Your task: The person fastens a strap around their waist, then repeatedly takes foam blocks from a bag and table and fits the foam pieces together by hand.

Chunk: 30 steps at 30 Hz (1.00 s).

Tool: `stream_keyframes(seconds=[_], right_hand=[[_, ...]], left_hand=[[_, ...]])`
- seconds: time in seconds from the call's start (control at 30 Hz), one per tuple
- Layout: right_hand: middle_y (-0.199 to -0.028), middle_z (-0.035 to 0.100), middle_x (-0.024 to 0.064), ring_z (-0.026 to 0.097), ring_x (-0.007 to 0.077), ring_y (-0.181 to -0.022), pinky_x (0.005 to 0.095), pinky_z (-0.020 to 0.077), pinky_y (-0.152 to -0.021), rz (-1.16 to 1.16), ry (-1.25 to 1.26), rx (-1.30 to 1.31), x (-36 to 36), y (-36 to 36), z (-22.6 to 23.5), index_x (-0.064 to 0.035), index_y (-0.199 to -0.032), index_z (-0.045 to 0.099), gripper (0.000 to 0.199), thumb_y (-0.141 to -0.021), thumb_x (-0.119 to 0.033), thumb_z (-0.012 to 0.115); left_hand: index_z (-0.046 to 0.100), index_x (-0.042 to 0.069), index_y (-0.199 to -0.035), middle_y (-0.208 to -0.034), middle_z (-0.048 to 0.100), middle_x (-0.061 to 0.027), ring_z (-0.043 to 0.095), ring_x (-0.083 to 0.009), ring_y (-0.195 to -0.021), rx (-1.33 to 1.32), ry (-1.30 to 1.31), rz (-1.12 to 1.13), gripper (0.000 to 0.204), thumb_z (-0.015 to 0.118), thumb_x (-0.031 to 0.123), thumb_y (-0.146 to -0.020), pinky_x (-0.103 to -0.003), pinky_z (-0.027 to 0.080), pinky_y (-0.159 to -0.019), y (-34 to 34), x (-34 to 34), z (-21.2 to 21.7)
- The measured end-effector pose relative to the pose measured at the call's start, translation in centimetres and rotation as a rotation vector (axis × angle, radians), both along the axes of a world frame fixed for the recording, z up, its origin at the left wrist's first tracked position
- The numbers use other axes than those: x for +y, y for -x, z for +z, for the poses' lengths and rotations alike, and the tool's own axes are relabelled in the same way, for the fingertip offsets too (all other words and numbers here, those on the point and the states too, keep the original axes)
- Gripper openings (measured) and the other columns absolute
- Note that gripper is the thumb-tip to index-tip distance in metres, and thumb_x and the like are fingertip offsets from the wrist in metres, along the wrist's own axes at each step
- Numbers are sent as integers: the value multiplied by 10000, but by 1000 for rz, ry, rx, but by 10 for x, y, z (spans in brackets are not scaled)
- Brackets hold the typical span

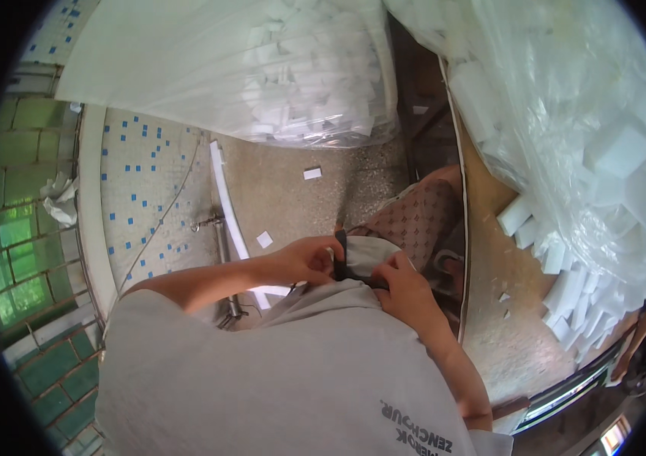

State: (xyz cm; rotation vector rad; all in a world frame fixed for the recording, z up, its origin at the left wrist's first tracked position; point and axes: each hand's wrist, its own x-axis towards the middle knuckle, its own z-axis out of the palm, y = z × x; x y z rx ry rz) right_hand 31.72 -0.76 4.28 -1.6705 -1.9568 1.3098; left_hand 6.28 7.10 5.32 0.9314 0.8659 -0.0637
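Observation:
Both hands are at my waist, in front of my grey shirt (285, 365). A black strap (341, 254) runs there beside a bunched piece of light grey cloth (367, 255). My left hand (309, 257) is closed, its fingertips on the strap's left part. Coming in from the other side, my right hand (405, 287) has its fingers closed at the strap's right end, against the cloth's edge. Whether it grips strap, cloth or both is partly hidden. Below the cloth, patterned brown legwear (414, 216) covers my leg.
A big clear bag (315, 83) of white foam blocks stands ahead. Another bag (558, 99) lies on the table (490, 342) at right, loose foam blocks (577, 300) beside it. White foam pieces (312, 174) dot the floor. A metal pipe (224, 247) stands left. Another person's arm (638, 338) shows far right.

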Motion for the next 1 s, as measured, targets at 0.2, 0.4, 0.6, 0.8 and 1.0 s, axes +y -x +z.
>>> stream_keyframes(seconds=[0.2, 0.4, 0.6, 0.8, 1.0], right_hand=[[-992, 672, 178, 633, 372, -947, 431, 509, -809, 65, 177, -39, 1, -14, 3, -40, -1014, 658, 266, -805, -204, 682], [-874, 677, 194, 656, 355, -846, 397, 507, -778, 107, 309, 173, 1, -26, -15, -5, -1000, 646, 273, -809, -199, 673], [-811, 660, 166, 647, 253, -743, 326, 496, -707, -112, 132, 258, -9, -14, -15, 1, -989, 640, 214, -801, -95, 674], [-725, 608, 78, 589, 141, -683, 267, 464, -648, -198, 59, 566, -2, -4, -25, -24, -1068, 630, 280, -790, 4, 636], [-790, 659, 132, 639, 223, -678, 318, 489, -645, -50, -14, 461, 9, 6, -9, -52, -1188, 581, 410, -804, -57, 724]], left_hand=[[629, 40, -1185, -895, 624, -63, 589, -111, -830, 50, -240, -419, 327, 676, 28, -861, -272, 482, -732, -32, 16, -15], [668, 53, -1142, -1066, 688, -169, 643, -279, -1003, 53, -451, -581, 299, 657, 127, -853, -354, 487, -902, -43, 9, -6], [676, -1, -1079, -957, 689, -100, 637, -173, -911, 122, -351, -454, 320, 747, 36, -769, -315, 504, -818, -46, 13, -23], [680, -14, -929, -765, 634, -57, 600, -112, -722, 133, -24, -45, 154, 725, 5, -783, -243, 453, -675, -42, 6, -10], [603, -24, -1097, -857, 656, -106, 635, -139, -751, -80, 160, 251, 296, 657, -85, -812, -244, 493, -704, -23, -4, -17]])
